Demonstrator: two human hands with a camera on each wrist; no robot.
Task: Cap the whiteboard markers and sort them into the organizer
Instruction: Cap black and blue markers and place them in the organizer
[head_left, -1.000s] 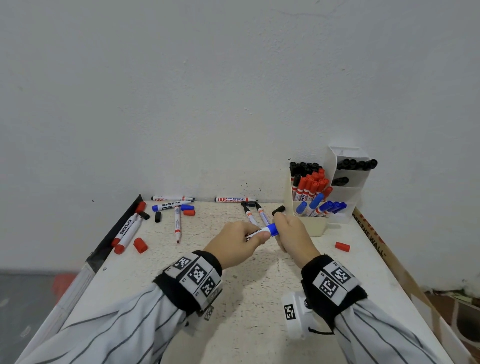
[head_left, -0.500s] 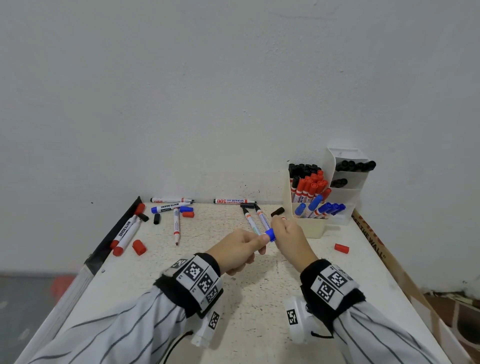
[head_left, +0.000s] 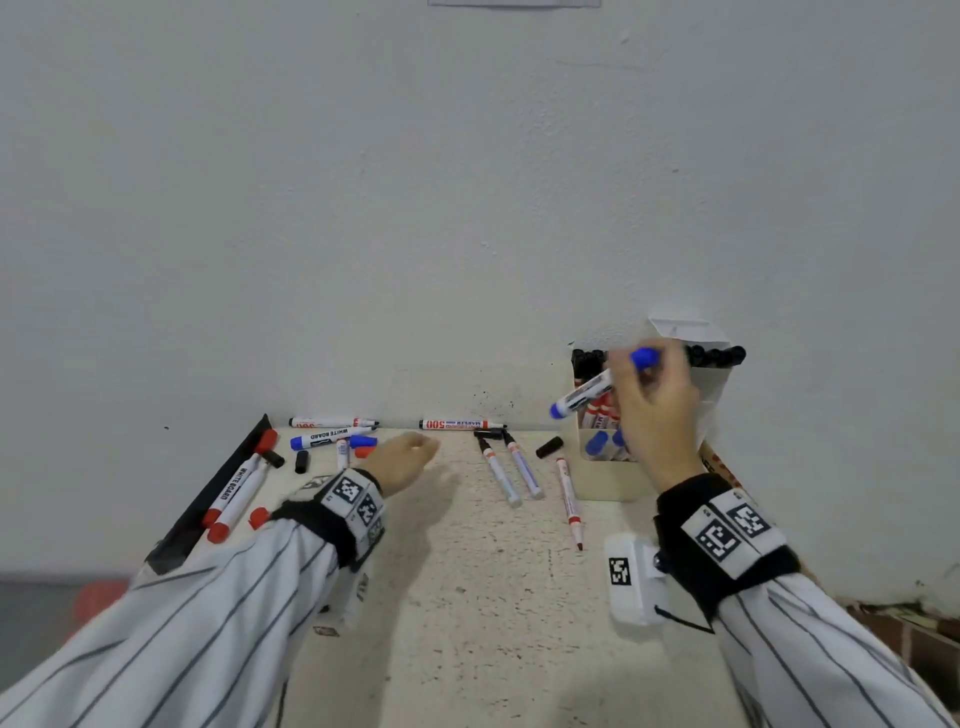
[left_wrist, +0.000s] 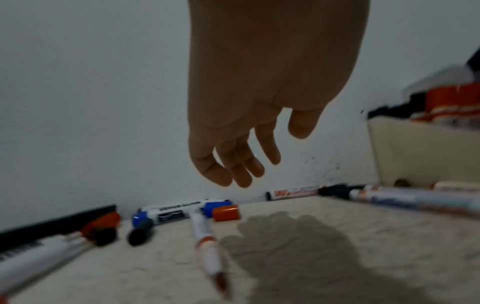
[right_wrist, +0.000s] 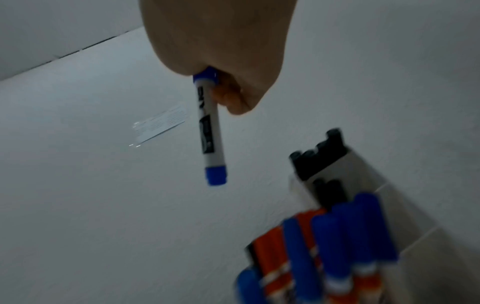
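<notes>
Head, change: a second ago I had both hands on the blue marker (head_left: 602, 385) at table centre; now my right hand (head_left: 655, 410) alone pinched it, capped, raised before the organizer (head_left: 613, 480). My left hand (head_left: 402, 460) had let go.
Head, hidden: my right hand covered much of the organizer.
Left wrist: fingers (left_wrist: 241, 162) loosely spread, holding nothing, above loose markers; organizer blurred.
Right wrist: thumb and fingers clamped the marker's upper end; stored markers blurred.
</notes>
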